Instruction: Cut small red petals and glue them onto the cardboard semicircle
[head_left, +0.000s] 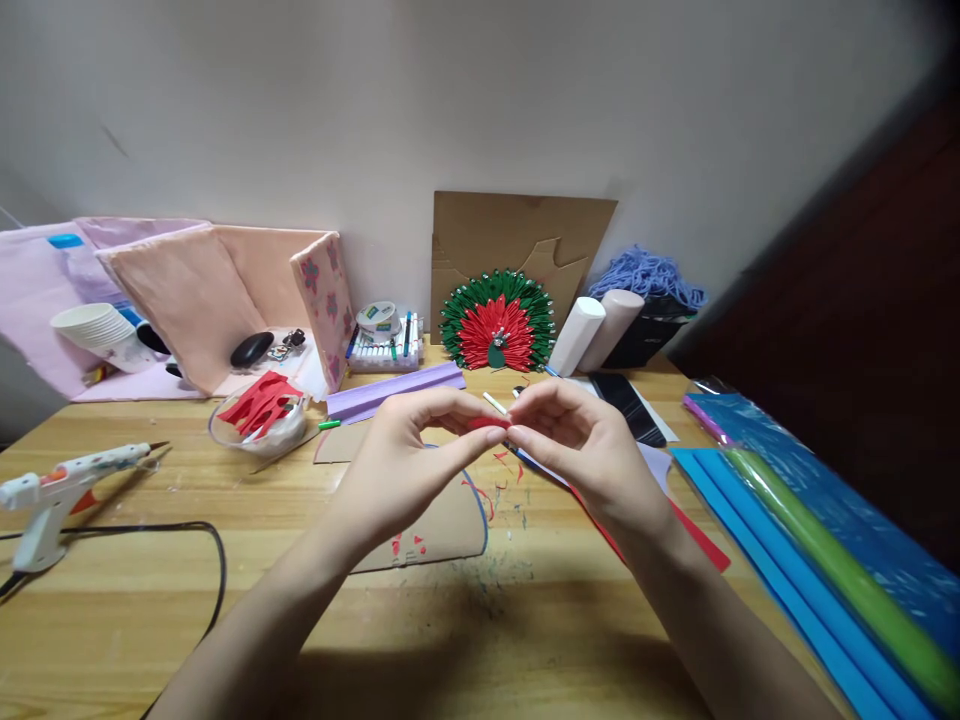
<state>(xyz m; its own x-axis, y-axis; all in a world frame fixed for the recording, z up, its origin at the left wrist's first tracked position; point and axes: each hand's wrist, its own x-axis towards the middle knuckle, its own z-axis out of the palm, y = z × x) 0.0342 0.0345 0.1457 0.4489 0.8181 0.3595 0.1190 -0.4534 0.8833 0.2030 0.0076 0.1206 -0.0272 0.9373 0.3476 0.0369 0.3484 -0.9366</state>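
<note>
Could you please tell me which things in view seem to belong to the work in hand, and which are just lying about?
Likely belonging:
- red piece between left hand and right hand
- red pieces in the bowl
- glue gun

Apparently just lying about:
- paper cups
- blue yarn
- markers

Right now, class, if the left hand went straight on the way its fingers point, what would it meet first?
Beyond the small red piece at its fingertips, the left hand would probably meet the right hand first, at the fingertips; whether they touch is hard to judge.
</note>
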